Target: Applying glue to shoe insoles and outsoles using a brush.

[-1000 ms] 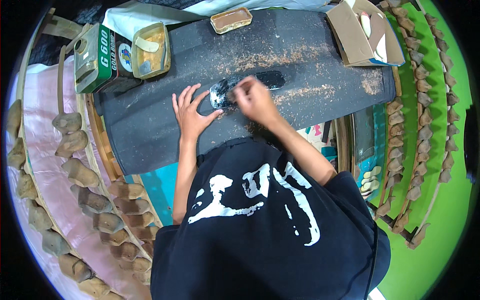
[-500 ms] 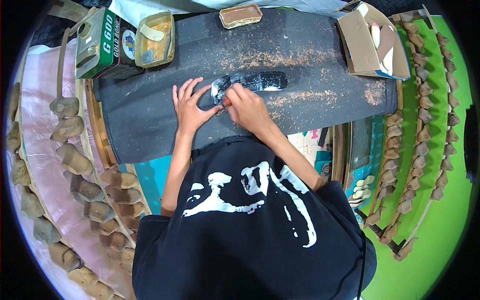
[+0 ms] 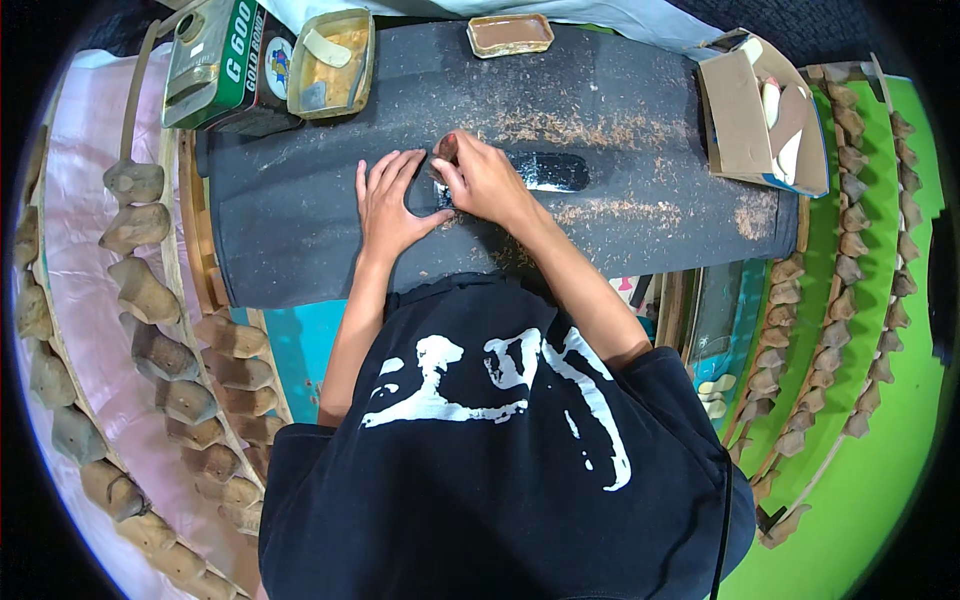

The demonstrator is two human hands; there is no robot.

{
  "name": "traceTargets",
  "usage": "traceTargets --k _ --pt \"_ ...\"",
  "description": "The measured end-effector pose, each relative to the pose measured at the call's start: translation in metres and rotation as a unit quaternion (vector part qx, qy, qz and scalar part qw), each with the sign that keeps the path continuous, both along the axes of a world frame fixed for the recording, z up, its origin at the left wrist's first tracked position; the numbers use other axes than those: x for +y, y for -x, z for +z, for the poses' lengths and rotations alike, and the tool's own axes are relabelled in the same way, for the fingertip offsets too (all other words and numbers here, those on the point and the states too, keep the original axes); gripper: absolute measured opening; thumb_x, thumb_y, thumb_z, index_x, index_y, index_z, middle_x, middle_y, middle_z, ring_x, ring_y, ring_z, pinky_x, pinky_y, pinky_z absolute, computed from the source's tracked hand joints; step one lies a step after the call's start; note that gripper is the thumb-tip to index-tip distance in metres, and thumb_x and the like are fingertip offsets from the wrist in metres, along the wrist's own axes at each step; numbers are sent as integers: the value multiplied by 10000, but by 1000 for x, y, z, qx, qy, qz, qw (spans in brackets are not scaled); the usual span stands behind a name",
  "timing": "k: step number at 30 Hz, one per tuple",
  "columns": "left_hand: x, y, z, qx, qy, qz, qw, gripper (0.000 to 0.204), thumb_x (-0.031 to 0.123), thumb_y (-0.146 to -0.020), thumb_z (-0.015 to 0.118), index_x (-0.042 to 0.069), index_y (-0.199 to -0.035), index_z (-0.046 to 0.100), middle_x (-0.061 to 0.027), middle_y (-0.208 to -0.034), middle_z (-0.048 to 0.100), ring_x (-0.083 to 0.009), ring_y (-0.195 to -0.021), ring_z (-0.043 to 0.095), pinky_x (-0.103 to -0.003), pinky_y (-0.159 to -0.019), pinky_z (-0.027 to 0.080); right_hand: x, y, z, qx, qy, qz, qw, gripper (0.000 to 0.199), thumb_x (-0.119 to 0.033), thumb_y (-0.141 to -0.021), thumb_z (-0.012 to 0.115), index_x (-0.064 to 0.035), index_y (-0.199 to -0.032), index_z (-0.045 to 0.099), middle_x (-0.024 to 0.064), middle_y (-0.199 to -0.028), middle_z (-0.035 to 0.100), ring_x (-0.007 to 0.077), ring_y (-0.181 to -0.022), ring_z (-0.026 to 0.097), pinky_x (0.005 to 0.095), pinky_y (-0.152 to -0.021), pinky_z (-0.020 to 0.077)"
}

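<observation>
A long glossy black strip with white smears (image 3: 560, 171) lies across the dark cloth-covered table (image 3: 300, 240). My right hand (image 3: 490, 182) is closed round a tool with a reddish-brown rounded handle (image 3: 446, 147), above the strip's left part and covering some of it. The tool's working end is hidden by the hand. My left hand (image 3: 390, 210) rests with fingers spread on the cloth by the strip's left end. Its thumb points right, close beneath the right hand, and nothing shows in its grasp.
Brown shavings (image 3: 580, 126) litter the cloth. At the far left stand a green metal can (image 3: 245, 65) and a tray with a pale scraper (image 3: 330, 100). A small brown-filled tray (image 3: 510, 38) is at the back, an open cardboard box (image 3: 738, 125) at right. Racks of carved wooden pieces (image 3: 850, 245) flank the table.
My right hand has moved away from me over the strip and turned, so the tool's handle now shows at its far side. My left hand stays spread. The view has shifted slightly.
</observation>
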State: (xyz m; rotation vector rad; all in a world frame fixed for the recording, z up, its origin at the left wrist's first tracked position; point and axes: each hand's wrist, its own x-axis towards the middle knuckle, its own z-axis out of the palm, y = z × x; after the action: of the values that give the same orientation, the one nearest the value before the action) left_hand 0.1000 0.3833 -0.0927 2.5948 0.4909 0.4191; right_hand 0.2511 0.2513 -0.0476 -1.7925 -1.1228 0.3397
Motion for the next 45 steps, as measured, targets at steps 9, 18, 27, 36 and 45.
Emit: traceTargets --k 9,18,27,36,45 --pt "0 2 0 -7 -4 0 1000 982 572 -599 947 169 -1446 655 -40 -1472 645 -266 -1441 521 -602 -1294 192 -5 -24 2 28 30 16 999 233 -144 -978 702 15 -1127 619 246 -1078 696 485 -1015 679 532 -862 547" --pt "1 0 -4 -4 -4 -1 1000 960 569 -592 952 183 -1427 678 -2 -1479 637 -260 -1447 510 -604 -1294 191 -20 -31 21 -10 61 127 990 170 -62 -961 675 -6 -1110 615 223 -1045 709 461 -1018 693 536 -841 547" --pt "1 2 -3 -4 4 -1 1000 827 568 -616 942 232 -1346 744 12 -1496 622 -271 -1454 496 -606 -1292 190 -26 -37 28 18 60 60 996 114 -88 -1003 653 -1 -1071 678 163 -1004 732 363 -977 734 443 -856 572" --pt "0 3 -2 -18 11 -9 1000 713 526 -616 954 284 -1268 802 19 -1485 622 -268 -1458 481 -595 -1304 171 -34 -28 35 -11 81 181 980 174 -108 -971 726 -7 -1087 645 172 -1000 696 354 -899 704 447 -789 539" --pt "0 5 -4 -31 16 -7 999 735 530 -594 955 285 -1270 802 16 -1485 626 -278 -1455 489 -599 -1305 170 -23 -64 33 97 171 152 969 208 -63 -843 793 -15 -1037 735 178 -902 781 264 -819 783 401 -774 596"
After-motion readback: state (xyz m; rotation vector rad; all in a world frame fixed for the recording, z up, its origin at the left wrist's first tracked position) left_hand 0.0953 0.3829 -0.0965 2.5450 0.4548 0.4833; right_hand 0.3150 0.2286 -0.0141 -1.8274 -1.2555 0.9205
